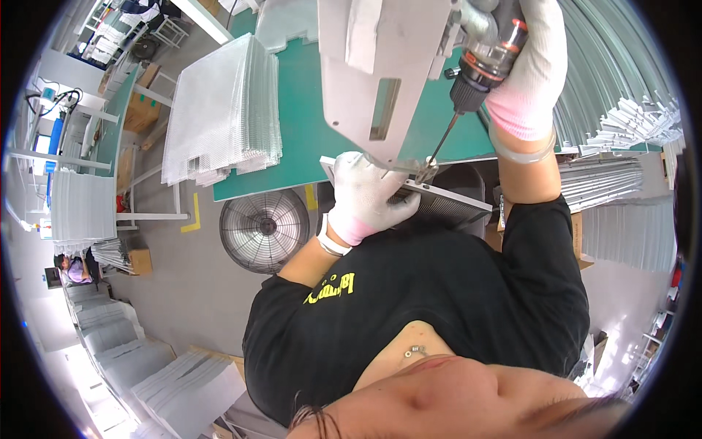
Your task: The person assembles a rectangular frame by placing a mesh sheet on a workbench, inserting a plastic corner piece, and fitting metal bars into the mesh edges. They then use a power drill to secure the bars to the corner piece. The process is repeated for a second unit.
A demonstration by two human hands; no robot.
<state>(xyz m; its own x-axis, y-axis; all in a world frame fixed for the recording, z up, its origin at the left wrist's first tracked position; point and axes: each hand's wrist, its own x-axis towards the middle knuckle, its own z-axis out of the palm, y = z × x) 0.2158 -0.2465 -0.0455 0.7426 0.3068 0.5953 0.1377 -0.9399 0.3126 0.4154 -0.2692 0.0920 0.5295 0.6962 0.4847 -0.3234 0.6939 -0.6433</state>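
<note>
My right hand point(540, 80), in a white glove with a pink cuff, is closed round a black and orange power drill point(484, 67). Its long thin bit point(444, 137) slants down to small metal pieces point(426, 173) at the edge of a framed mesh panel point(455, 208). With its fingers on the panel's white frame, my gloved left hand point(368, 192) grips the edge just left of the bit tip. A white machine housing point(362, 95) with a long slot hangs over this spot and hides part of the fingers.
The green table point(298, 139) carries a stack of mesh sheets point(219, 110) on the left. A round floor fan point(265, 231) stands below the table edge. Long metal strips point(614, 73) lie to the right. Further stacks point(82, 208) and a person point(75, 269) appear far left.
</note>
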